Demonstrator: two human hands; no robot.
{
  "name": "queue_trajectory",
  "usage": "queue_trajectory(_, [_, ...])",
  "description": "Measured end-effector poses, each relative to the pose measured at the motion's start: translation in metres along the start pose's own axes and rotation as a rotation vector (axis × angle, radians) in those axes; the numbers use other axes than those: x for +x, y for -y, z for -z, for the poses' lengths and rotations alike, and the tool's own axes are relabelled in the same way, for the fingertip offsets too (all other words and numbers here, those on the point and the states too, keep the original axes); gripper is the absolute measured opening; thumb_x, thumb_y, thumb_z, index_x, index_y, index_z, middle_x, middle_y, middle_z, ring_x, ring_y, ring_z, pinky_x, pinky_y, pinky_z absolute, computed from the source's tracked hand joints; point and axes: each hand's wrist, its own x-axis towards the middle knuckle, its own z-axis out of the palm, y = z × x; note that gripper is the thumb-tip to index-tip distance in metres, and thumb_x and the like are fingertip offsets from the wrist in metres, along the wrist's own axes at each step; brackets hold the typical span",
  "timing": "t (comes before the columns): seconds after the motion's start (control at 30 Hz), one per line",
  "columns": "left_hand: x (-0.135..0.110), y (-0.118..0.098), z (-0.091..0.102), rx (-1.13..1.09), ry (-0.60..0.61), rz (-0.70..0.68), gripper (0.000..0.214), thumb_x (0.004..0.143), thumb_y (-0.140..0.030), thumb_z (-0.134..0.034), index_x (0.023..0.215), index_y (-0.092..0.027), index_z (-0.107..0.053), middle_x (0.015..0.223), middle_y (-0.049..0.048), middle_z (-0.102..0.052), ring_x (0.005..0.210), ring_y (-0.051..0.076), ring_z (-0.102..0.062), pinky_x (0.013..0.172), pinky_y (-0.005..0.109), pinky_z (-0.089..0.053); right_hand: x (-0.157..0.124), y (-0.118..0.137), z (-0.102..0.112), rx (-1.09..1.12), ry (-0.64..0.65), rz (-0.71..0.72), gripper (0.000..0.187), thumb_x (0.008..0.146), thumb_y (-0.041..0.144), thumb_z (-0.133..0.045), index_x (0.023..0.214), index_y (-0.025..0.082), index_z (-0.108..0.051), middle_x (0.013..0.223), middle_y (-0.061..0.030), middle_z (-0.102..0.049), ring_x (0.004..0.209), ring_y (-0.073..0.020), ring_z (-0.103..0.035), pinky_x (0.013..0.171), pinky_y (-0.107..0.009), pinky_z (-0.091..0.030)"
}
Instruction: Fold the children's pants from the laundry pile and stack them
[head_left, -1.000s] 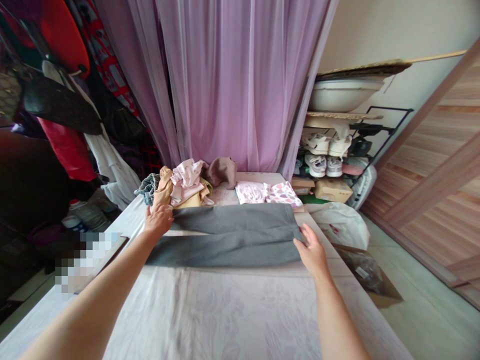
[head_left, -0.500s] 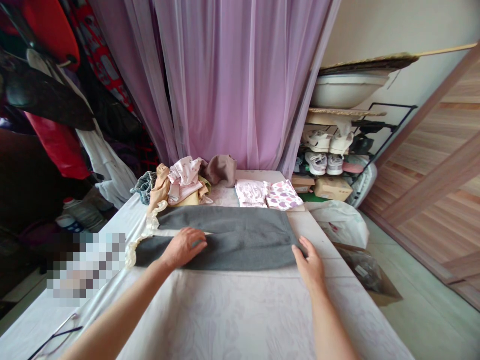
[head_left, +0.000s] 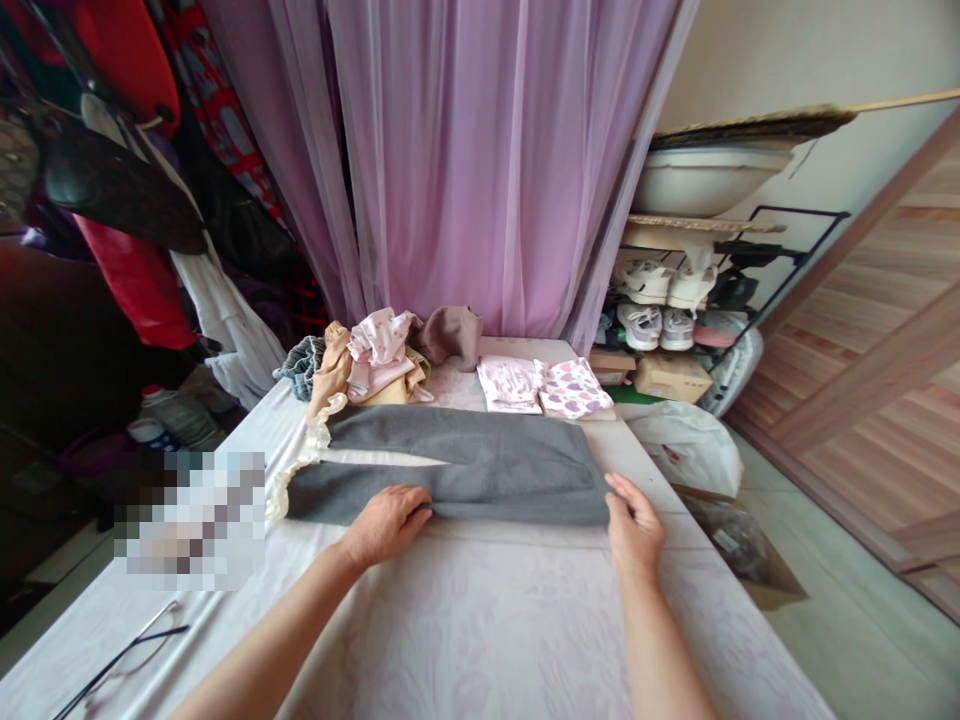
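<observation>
A pair of dark grey trousers (head_left: 495, 455) with cream ruffled cuffs lies flat across the cloth-covered table, its legs toward the left and its waist toward the right. My left hand (head_left: 390, 522) is closed on the near edge of the lower leg, fingers curled over the fabric. At the near waist corner, my right hand (head_left: 636, 525) pinches the trousers between thumb and fingers. Part of the gripped fabric is hidden under both hands.
Behind the trousers sit a heap of crumpled clothes (head_left: 379, 350) and folded garments, including a heart-print one (head_left: 576, 388). Eyeglasses (head_left: 124, 655) lie at the front left. A shoe rack (head_left: 806, 255) stands at the right, with a plastic bag (head_left: 694, 440) beside the table.
My left hand has come off the top of the trousers to their near edge and closed there. My right hand has closed on the waist corner. The near edge has shifted slightly farther away.
</observation>
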Motion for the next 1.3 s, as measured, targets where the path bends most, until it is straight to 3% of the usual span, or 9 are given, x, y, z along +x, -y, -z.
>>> queue_trajectory(0.1, [-0.001,-0.010,0.006,0.033,0.069,0.055,0.027,0.096,-0.032,-0.037,0.095,-0.021,-0.061,0.077,0.0029,-0.070,0.073,0.019,-0.067,0.067,0.026,-0.048,-0.001,0.007,0.006,-0.046,-0.100,0.009,0.038,0.067,0.038,-0.056,0.092,0.014,-0.071,0.082,-0.0111,-0.075,0.086,-0.0262,-0.068,0.087,-0.041,-0.051])
queue_trajectory(0.23, [0.004,-0.017,0.012,0.079,0.191,0.077,0.024,0.091,-0.036,-0.044,0.091,-0.023,-0.065,0.075,0.0014,-0.070,0.071,0.018,-0.067,0.063,0.024,-0.044,-0.002,0.014,0.015,-0.168,-0.091,0.055,0.033,0.066,0.038,-0.054,0.084,0.016,-0.070,0.074,-0.0091,-0.075,0.082,-0.0265,-0.068,0.083,-0.038,-0.051])
queue_trajectory(0.47, [0.030,-0.024,0.033,-0.017,0.606,0.203,0.054,0.092,-0.058,-0.034,0.074,-0.021,-0.069,0.066,0.0044,-0.070,0.059,0.018,-0.064,0.061,0.027,-0.044,-0.004,0.017,0.023,-0.406,-0.022,0.088,0.039,0.068,0.043,-0.047,0.083,0.018,-0.073,0.079,-0.0105,-0.076,0.076,-0.0270,-0.068,0.071,-0.035,-0.049])
queue_trajectory(0.53, [0.039,-0.028,0.035,0.019,0.561,0.251,0.051,0.093,-0.053,-0.036,0.072,-0.021,-0.069,0.065,0.0046,-0.070,0.063,0.019,-0.066,0.065,0.028,-0.046,-0.004,0.017,0.025,-0.501,-0.002,0.083,0.041,0.069,0.046,-0.048,0.083,0.018,-0.074,0.082,-0.0107,-0.076,0.075,-0.0276,-0.068,0.068,-0.035,-0.048])
queue_trajectory(0.63, [0.052,-0.034,0.028,0.122,0.222,0.287,0.034,0.092,-0.044,-0.044,0.087,-0.022,-0.070,0.086,0.0061,-0.074,0.085,0.023,-0.069,0.074,0.029,-0.046,-0.002,0.017,0.028,-0.568,-0.006,0.171,0.043,0.072,0.050,-0.048,0.079,0.018,-0.075,0.081,-0.0120,-0.076,0.076,-0.0281,-0.068,0.068,-0.035,-0.048])
queue_trajectory(0.7, [0.059,-0.038,0.019,0.111,0.096,0.307,0.029,0.092,-0.040,-0.047,0.099,-0.022,-0.068,0.101,0.0068,-0.073,0.096,0.023,-0.067,0.081,0.030,-0.046,0.000,0.019,0.029,-0.591,-0.018,0.268,0.043,0.075,0.050,-0.047,0.078,0.017,-0.075,0.080,-0.0125,-0.076,0.075,-0.0277,-0.068,0.070,-0.035,-0.049])
queue_trajectory(0.9, [0.071,-0.048,-0.008,0.001,0.167,0.411,0.037,0.092,-0.050,-0.046,0.091,-0.022,-0.071,0.096,0.0070,-0.074,0.093,0.024,-0.068,0.078,0.030,-0.047,-0.007,0.041,0.012,-0.605,0.102,0.525,0.034,0.083,0.041,-0.049,0.081,0.018,-0.075,0.083,-0.0102,-0.076,0.077,-0.0234,-0.068,0.076,-0.033,-0.050])
queue_trajectory(1.1, [0.062,-0.054,-0.017,-0.034,0.189,0.451,0.021,0.085,-0.039,-0.058,0.094,-0.023,-0.068,0.094,0.0041,-0.073,0.090,0.022,-0.068,0.074,0.027,-0.046,-0.032,0.070,-0.050,-0.494,0.530,0.654,0.027,0.089,0.027,-0.048,0.091,0.025,-0.074,0.094,-0.0042,-0.075,0.089,-0.0186,-0.068,0.084,-0.029,-0.050])
queue_trajectory(1.3, [0.057,-0.056,-0.015,0.001,0.238,0.416,0.021,0.082,-0.030,-0.059,0.100,-0.022,-0.066,0.101,0.0051,-0.073,0.097,0.023,-0.067,0.078,0.028,-0.046,-0.050,0.061,-0.086,-0.625,0.804,0.635,0.019,0.084,0.018,-0.059,0.088,0.027,-0.075,0.096,-0.0023,-0.073,0.090,-0.0200,-0.063,0.084,-0.033,-0.047])
